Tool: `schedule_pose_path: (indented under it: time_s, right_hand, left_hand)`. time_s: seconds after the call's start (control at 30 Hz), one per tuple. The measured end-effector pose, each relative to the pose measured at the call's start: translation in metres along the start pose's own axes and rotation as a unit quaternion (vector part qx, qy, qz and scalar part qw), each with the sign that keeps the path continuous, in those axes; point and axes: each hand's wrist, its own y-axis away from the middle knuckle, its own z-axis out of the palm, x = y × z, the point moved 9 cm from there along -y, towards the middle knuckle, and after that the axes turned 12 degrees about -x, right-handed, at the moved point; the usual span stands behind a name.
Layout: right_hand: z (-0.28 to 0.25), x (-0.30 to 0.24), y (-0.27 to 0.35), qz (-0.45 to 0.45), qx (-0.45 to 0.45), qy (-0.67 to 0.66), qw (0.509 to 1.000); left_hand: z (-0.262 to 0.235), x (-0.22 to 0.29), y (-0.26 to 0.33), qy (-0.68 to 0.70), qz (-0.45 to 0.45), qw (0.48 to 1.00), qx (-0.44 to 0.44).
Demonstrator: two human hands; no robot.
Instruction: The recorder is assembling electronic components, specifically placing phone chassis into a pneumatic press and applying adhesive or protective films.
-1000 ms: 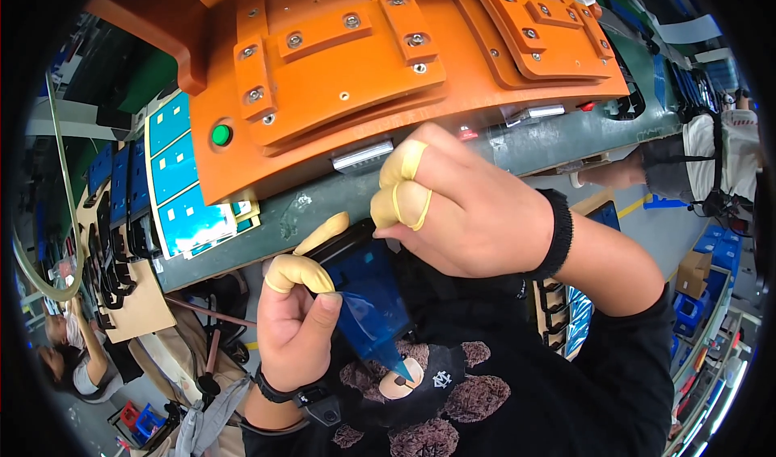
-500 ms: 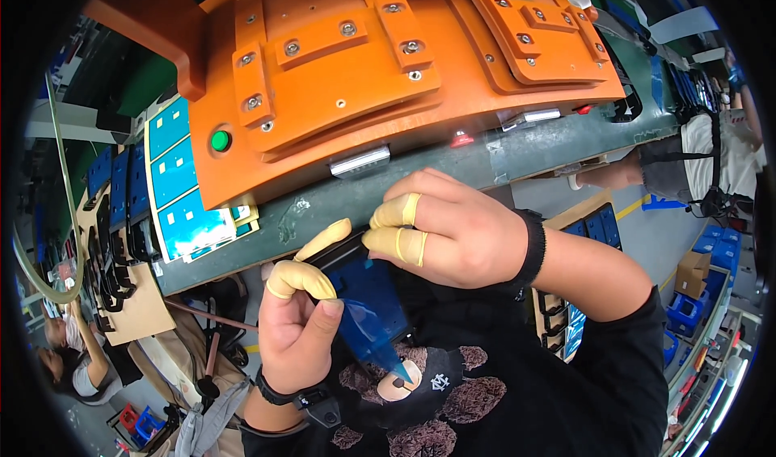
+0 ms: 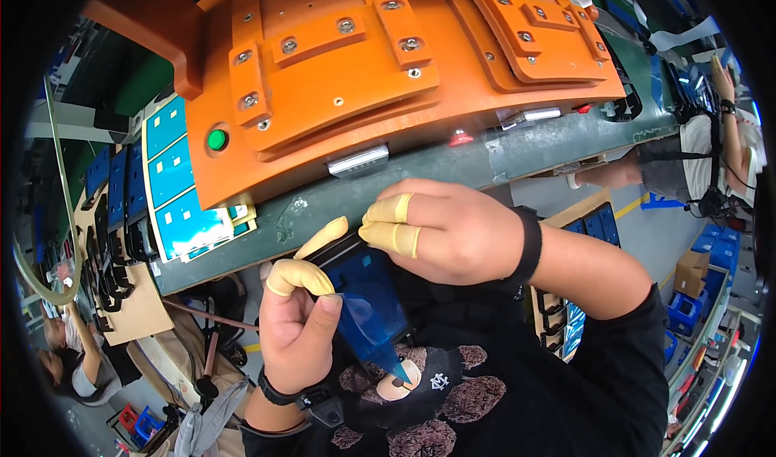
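My left hand (image 3: 297,328) grips a flat dark panel (image 3: 368,283) by its left edge, thumb and index finger in yellow finger cots. A translucent blue film (image 3: 373,334) hangs off the panel and tapers to a point over my chest. My right hand (image 3: 449,229), also with yellow cots on two fingers, rests on the panel's upper right edge and pinches there. Both hands are held just below the green bench edge (image 3: 420,182).
A large orange fixture (image 3: 364,77) with screws and a green button (image 3: 216,139) fills the bench top. Blue-filmed panels (image 3: 174,186) lie stacked to its left, black parts on cardboard (image 3: 121,287) further left. Other people are at the far right (image 3: 711,150) and lower left (image 3: 69,356).
My right hand has dropped lower onto the panel's top edge. The blue film has peeled further down and hangs longer. My left hand keeps its grip.
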Motion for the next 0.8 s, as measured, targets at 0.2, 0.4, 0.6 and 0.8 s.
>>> schedule_pose_path:
  time_s: [0.2, 0.4, 0.6, 0.8]
  right_hand:
    - [-0.006, 0.003, 0.000, 0.017, 0.034, -0.039, 0.999]
    - [0.000, 0.004, 0.001, 0.051, 0.049, -0.051, 0.996]
    - [0.004, 0.008, 0.005, 0.069, 0.078, -0.061, 0.993]
    - [0.004, 0.008, 0.009, 0.060, 0.117, -0.061, 0.989]
  left_hand:
    - [-0.002, -0.001, 0.000, 0.022, 0.017, 1.000, 0.007]
    - [0.001, 0.002, -0.001, 0.011, 0.017, 1.000, 0.006]
    - [-0.002, -0.002, 0.000, -0.036, 0.021, 0.999, -0.003]
    - [-0.001, -0.002, -0.001, -0.035, 0.018, 0.999, 0.005]
